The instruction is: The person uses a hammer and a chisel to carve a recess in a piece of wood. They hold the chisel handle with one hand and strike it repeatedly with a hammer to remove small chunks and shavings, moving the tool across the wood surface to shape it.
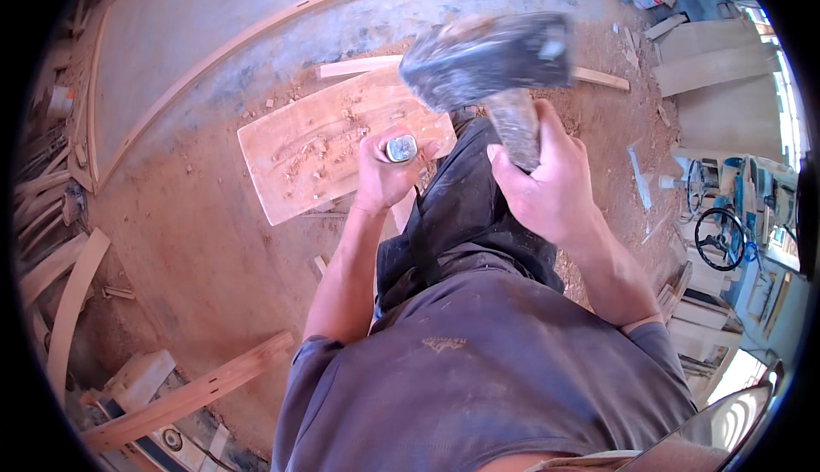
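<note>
Wooden board (320, 152), pale and littered with chips, lies on the dusty floor (188, 241) ahead of the person. Left hand (384, 173) is fisted around a chisel (401, 148) (only its metal-capped end shows) at the board's right edge. Right hand (547, 186) grips a dark mallet (487, 58), raised, blurred.

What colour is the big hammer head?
Dark grey, blurred, on the mallet in the head view.
</note>
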### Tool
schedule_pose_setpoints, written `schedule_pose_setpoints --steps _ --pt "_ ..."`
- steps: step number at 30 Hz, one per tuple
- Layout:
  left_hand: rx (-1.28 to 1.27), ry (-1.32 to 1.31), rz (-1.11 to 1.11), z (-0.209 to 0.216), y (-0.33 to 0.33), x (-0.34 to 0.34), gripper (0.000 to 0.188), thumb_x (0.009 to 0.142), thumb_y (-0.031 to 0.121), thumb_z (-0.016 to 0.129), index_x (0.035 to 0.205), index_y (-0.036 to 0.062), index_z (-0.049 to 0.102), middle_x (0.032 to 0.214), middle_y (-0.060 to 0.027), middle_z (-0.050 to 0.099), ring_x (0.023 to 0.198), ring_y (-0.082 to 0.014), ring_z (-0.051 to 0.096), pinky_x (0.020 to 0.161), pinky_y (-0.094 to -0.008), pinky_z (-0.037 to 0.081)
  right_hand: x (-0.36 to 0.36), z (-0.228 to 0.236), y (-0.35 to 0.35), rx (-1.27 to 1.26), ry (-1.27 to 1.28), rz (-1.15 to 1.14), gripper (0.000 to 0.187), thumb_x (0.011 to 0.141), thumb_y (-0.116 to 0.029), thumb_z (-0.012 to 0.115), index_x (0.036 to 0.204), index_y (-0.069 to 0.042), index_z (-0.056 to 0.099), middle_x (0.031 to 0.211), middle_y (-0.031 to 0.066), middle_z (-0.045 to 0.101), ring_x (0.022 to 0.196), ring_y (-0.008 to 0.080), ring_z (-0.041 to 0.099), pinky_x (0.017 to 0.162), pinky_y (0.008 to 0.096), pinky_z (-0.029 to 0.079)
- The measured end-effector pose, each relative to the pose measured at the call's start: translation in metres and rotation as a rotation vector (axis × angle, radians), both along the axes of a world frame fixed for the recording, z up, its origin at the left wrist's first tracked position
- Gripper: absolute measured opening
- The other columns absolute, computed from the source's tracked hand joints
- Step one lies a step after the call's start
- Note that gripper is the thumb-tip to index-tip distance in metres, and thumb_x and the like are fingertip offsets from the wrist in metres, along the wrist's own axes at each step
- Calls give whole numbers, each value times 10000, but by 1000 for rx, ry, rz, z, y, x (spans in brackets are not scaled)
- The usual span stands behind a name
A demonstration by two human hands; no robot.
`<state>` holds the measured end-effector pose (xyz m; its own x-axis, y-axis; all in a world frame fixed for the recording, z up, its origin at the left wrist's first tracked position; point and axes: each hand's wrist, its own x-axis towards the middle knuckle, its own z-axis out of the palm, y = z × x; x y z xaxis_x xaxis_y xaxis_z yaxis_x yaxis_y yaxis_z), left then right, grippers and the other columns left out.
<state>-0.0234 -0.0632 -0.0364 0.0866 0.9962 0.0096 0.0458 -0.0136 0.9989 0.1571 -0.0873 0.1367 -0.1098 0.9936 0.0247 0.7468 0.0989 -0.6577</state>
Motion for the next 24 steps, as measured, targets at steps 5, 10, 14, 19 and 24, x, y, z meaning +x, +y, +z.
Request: schedule_pose_setpoints --steps 5,10,14,19,24 --pt "98 67 -96 -12 5 -13 173 828 74 837 963 33 736 855 -8 713 818 -133 657 753 -296 537 4 -23 11 -182 -497 412 325 864 -115 657 1133 4 519 799 222 690 766 431 700 667 520 544" --pt "19 -118 -58 8 11 -7 99 842 23 794 935 19 760 787 -13 717 757 -131 675 717 -290 542 23 -48 -17 -290 -174 170 387 845 -125 649 1184 10 521 793 253 687 788 468 683 725 541 537" --pt "-292 -200 321 6 30 -5 197 840 10 795 710 56 654 652 21 608 603 -65 528 551 -261 401 47 -89 -52 -541 63 -237 498 807 -162 711 1247 24 570 1045 285 685 1013 391 687 902 415 505" --pt "55 -10 167 5 -2 -8 240 828 -47 764 686 40 590 673 0 593 624 -95 515 584 -255 399 79 -118 -78 -754 62 -358 467 807 -139 696 1218 37 563 1017 263 678 983 390 663 886 442 503" --pt "59 -62 62 -1 -3 -5 225 799 -105 729 710 30 572 702 -20 582 639 -110 516 590 -269 409 85 -127 -82 -831 37 -344 389 808 -130 694 1140 30 569 1034 314 678 1052 495 636 892 500 496"
